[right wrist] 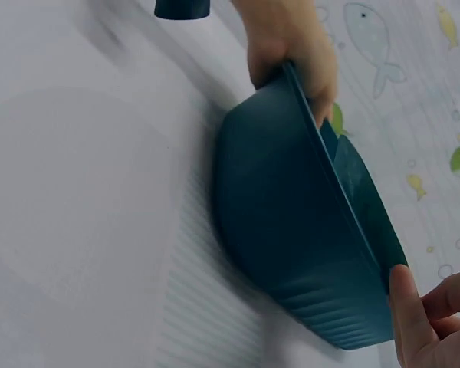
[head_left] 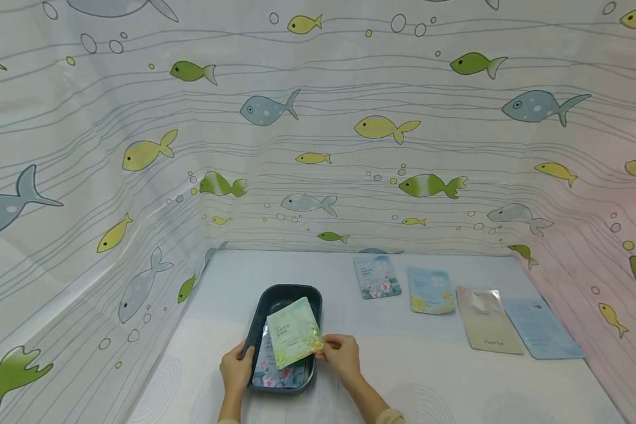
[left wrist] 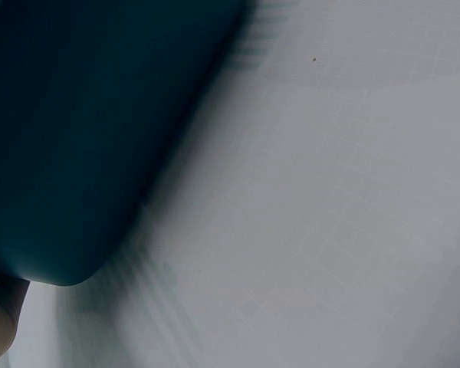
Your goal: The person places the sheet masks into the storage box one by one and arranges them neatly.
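A dark blue-green plastic basin is on the table at front centre. My left hand grips its left rim, thumb over the edge. My right hand pinches the lower right corner of a light green sheet-mask packet over the basin. Under it, inside, lies a blue packet with pink flowers, partly covered. The right wrist view shows the basin's ribbed outer wall with the right thumb at the rim. In the left wrist view, the dark wall fills the upper left.
To the right on the white table lie a blue flowered packet, a blue packet with yellow flowers, a beige packet and a light blue one. A fish-print curtain surrounds the table at the back and sides.
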Available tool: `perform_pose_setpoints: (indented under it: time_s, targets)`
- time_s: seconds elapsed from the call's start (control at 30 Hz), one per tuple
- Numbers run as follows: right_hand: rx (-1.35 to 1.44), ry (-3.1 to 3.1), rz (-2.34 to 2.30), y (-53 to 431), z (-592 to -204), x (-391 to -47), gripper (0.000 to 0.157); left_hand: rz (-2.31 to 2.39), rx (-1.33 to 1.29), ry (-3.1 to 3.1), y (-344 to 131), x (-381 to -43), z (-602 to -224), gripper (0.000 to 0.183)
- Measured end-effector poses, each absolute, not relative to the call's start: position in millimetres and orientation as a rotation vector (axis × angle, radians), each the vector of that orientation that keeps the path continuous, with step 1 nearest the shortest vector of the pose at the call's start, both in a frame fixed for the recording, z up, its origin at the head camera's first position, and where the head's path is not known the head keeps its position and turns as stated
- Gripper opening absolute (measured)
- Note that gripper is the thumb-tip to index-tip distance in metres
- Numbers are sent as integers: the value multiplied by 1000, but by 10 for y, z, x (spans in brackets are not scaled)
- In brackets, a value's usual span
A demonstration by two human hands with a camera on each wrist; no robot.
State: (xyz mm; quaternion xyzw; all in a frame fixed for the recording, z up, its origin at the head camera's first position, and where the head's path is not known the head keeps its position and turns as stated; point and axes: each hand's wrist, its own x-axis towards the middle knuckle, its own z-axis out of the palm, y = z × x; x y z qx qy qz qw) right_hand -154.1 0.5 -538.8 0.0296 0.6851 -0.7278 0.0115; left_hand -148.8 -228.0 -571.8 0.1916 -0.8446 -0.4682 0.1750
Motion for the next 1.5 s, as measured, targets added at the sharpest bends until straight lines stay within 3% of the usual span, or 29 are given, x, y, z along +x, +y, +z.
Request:
perform_pose_setpoints:
  time_s: [0.47,0.77,1.17,1.5]
  targets:
    - [-52,2463,-2056,-118,-5369,-1553,11,-1333,558,-2383,-2284,-1490,-5711,30]
    - [-142,2567,-1949,-128,-5390,-1546,13,-1323,571,-2370,-2277,-1487,-5699,29]
    - [-551,2930,-1511,-165,-5404,-1468,12,-1362,590,-2395,-2285,-1496,-5725,31]
    - [-623,2861,-1495,-154,-5395,-1454,6,-1364,577,-2399,-2283,-1496,-5722,31]
